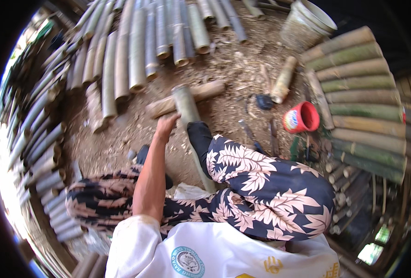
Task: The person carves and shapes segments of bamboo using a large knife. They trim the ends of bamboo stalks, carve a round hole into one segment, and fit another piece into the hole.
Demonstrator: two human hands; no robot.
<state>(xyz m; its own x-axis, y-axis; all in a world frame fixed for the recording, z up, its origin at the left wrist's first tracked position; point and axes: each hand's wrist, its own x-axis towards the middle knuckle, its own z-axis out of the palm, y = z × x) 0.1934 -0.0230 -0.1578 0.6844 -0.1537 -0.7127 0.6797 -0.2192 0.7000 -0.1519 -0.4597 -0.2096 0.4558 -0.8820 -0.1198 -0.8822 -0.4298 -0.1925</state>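
Bamboo pole sits at the middle of the view, its upper end resting across a short log on the ground and its paler length running down between the person's legs. At the far left, many cut bamboo lengths lie in a dense stack, their ends turned inward. Next to these, a row of longer bamboo stalks spreads across the upper left, with a rough wooden piece near their lower ends. The left leg, in dark trousers with a pale leaf pattern, is bent outward. Right of it, the bare left forearm reaches up, bringing the left hand against the pole's left side; the hand is small and blurred, so I cannot tell whether its fingers are clamped there or only touching. The right leg is bent to the right of the pole. Farther right lie a short bamboo piece and a small dark object, with a dirty white bucket above and a red container below. Along the right side, broad bamboo sections lie side by side, above a pile of thinner canes.
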